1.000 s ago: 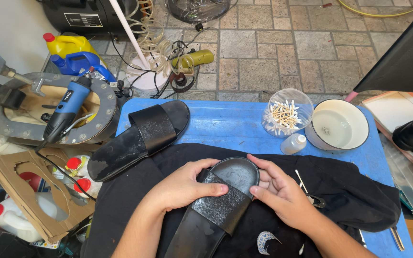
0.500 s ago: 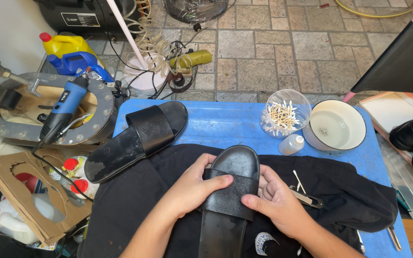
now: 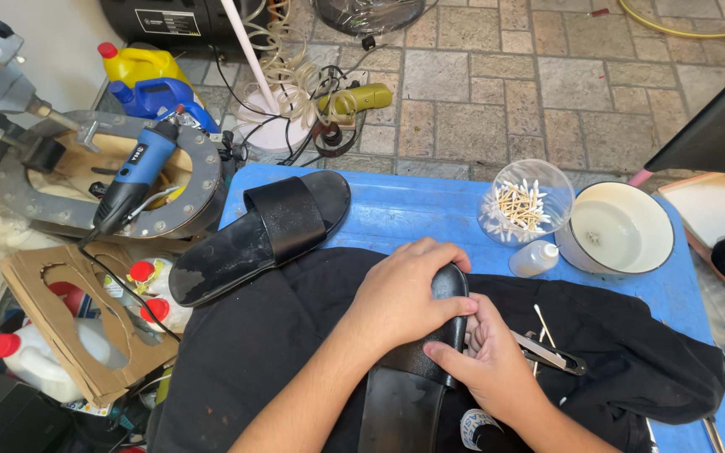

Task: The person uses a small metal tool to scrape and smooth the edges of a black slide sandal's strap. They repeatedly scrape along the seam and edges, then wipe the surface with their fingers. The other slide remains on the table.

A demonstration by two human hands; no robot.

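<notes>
A black slide sandal [image 3: 407,394] lies lengthwise on a black cloth [image 3: 279,335] in front of me. My left hand [image 3: 404,298] covers its toe end and strap from above, fingers curled over the front. My right hand [image 3: 484,361] grips the sandal's right side, thumb on the strap. The matching black sandal [image 3: 262,235] rests at the left on the blue table [image 3: 430,205], its heel hanging over the table's edge.
A clear bowl of cotton swabs [image 3: 524,205], a small white bottle [image 3: 534,258] and a white bowl [image 3: 618,231] stand at the right. Tweezers [image 3: 551,352] lie on the cloth. A blue heat gun [image 3: 132,180] and jugs [image 3: 140,71] sit left.
The sandal has been turned from slanted to pointing straight away. My left hand has slid up over its toe end, and my right hand has moved onto its right side.
</notes>
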